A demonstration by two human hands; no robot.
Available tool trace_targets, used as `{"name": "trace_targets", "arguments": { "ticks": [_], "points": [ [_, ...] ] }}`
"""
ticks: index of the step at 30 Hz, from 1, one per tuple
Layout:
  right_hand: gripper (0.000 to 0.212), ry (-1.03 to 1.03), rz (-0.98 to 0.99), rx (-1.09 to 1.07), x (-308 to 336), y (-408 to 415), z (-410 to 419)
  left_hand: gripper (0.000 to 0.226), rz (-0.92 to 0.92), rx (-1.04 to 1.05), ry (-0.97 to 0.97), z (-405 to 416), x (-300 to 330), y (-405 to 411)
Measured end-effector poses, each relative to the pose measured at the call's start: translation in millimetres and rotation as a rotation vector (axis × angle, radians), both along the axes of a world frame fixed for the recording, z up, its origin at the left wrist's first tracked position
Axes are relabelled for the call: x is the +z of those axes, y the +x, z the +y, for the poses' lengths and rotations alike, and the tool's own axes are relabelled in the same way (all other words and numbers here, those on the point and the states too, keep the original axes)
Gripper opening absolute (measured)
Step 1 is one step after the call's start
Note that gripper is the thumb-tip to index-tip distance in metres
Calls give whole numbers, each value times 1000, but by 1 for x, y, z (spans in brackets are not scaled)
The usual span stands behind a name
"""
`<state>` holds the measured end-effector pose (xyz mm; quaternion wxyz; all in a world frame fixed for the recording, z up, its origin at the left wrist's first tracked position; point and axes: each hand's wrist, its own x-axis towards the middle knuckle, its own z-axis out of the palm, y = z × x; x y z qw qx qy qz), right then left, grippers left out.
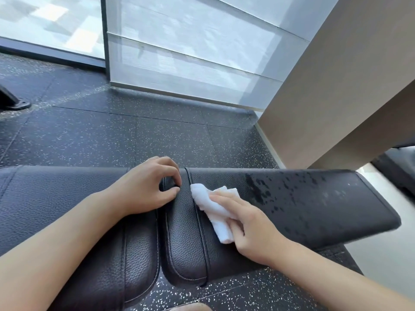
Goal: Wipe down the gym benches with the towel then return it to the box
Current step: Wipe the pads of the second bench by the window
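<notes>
A black padded gym bench (314,205) runs across the view, split by a gap into a left pad (67,198) and a right pad. Dark wet spots speckle the right pad's far part. A small folded white towel (213,209) lies on the right pad near the gap. My right hand (244,218) lies flat on the towel with straight fingers, pressing it to the leather. My left hand (146,185) rests at the gap, its fingers curled over the far edge of the left pad. No box is in view.
Black speckled rubber floor tiles (134,135) stretch beyond the bench to a window with a grey roller blind (190,52). A beige wall (336,86) stands at right. A dark equipment foot (13,102) sits on the floor at far left.
</notes>
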<state>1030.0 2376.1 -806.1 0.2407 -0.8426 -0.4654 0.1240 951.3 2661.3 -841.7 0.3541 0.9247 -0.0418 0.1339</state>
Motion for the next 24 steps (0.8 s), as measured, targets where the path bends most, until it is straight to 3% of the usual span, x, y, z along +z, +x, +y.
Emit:
{"name": "trace_targets", "arguments": {
  "ticks": [3, 6, 10, 18, 24],
  "points": [
    [69, 7, 0, -12, 14, 6, -12, 9, 7, 0, -13, 1, 0, -3],
    [40, 174, -259, -38, 15, 5, -20, 9, 10, 0, -23, 0, 0, -3],
    [14, 213, -291, 26, 0, 2, -10, 9, 13, -2, -27, 1, 1, -1],
    [10, 145, -125, -89, 1, 13, 7, 14, -3, -9, -19, 0, 0, -2],
    [35, 88, -258, 11, -17, -25, 2, 15, 0, -3, -26, 0, -1, -5]
  ]
}}
